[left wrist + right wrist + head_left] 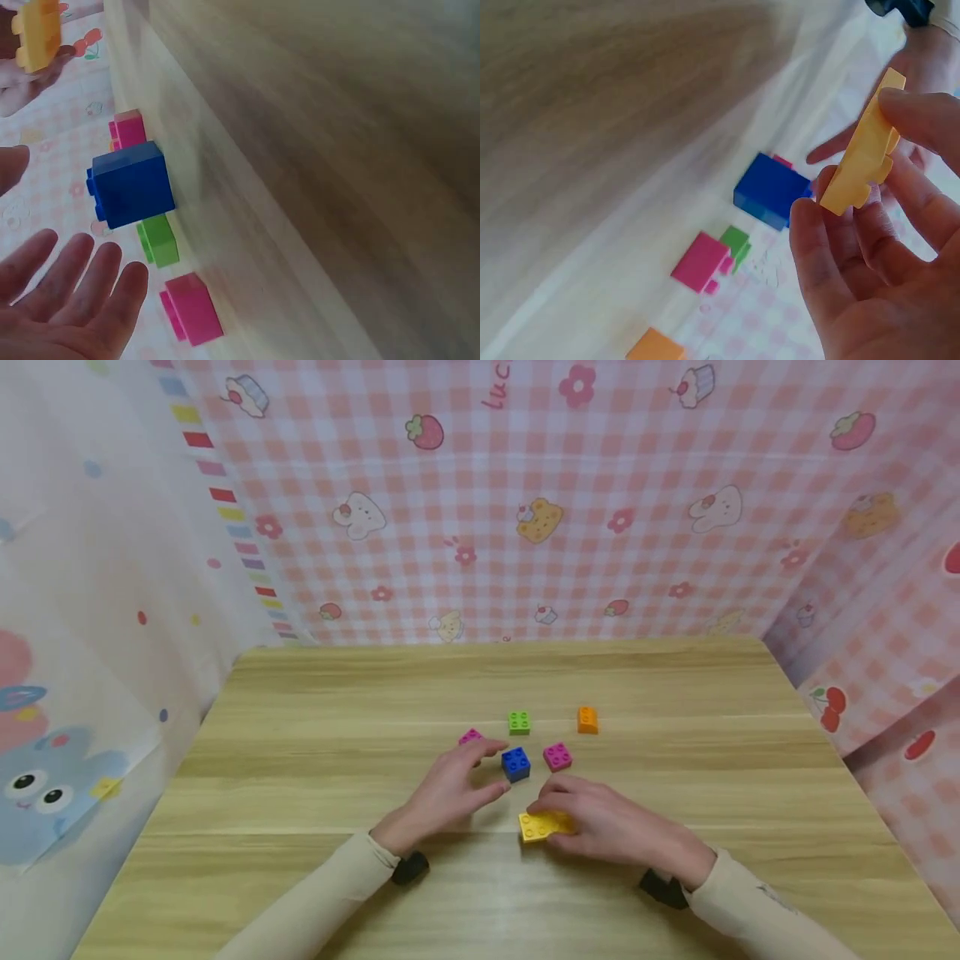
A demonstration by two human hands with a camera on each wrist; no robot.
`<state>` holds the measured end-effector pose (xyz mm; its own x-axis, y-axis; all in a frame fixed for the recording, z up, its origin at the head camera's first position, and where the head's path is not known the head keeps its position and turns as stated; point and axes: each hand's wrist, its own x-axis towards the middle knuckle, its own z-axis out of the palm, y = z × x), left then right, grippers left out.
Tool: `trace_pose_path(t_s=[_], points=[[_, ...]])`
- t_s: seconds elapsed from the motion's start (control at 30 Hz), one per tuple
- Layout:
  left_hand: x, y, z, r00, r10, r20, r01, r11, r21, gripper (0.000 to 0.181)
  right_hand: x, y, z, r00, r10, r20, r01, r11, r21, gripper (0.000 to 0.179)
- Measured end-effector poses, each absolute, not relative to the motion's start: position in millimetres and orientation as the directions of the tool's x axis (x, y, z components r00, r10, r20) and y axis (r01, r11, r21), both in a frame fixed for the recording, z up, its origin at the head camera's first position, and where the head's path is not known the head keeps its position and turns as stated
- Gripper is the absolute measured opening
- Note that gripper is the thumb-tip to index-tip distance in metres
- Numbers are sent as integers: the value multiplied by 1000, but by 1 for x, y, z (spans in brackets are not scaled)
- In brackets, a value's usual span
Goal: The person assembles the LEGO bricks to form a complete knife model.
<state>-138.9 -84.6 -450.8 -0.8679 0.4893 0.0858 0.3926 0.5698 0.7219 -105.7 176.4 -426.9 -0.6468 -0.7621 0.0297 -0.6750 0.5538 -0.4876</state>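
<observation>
My right hand [600,818] pinches a flat yellow building brick [534,827] between thumb and fingers; in the right wrist view the yellow brick [862,150] is tilted, its studs toward the palm. My left hand [450,785] is spread around the near left of a taller blue brick [515,764], thumb and fingers apart and nothing between them. In the left wrist view the blue brick [133,186] stands on the table just beyond the fingertips [105,259]. A pink brick [471,736] is partly hidden behind the left hand.
Another pink brick [557,757] sits right of the blue one. Farther back are a light green brick [519,722] and an orange brick [587,720] with a rounded top. The wooden table [315,718] meets a pink checked cloth [450,527] behind it.
</observation>
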Motion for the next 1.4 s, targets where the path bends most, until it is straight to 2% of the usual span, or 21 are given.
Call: trace_pose_path(t_s=[0.4,0.53,0.9,1.2,1.4], points=[[-151,-73,-456,-887,462,6,343,651,677,64,-109,192,-423,-732,-678,65,-594,589,-548,36],[-154,-72,-458,-885,465,-22,337,674,657,65,-111,195,-423,-743,-663,92,-586,580,-566,36],[-157,-72,-460,-870,493,4,388,680,622,39,-117,201,-421,-770,-619,156,-585,587,-560,39],[-152,-80,-459,-841,540,-40,401,671,624,40,-121,197,-421,-809,-569,146,-535,611,-584,42],[-146,-84,-457,-823,566,-59,415,668,618,41,-124,191,-422,-810,-565,158,-537,604,-589,40]])
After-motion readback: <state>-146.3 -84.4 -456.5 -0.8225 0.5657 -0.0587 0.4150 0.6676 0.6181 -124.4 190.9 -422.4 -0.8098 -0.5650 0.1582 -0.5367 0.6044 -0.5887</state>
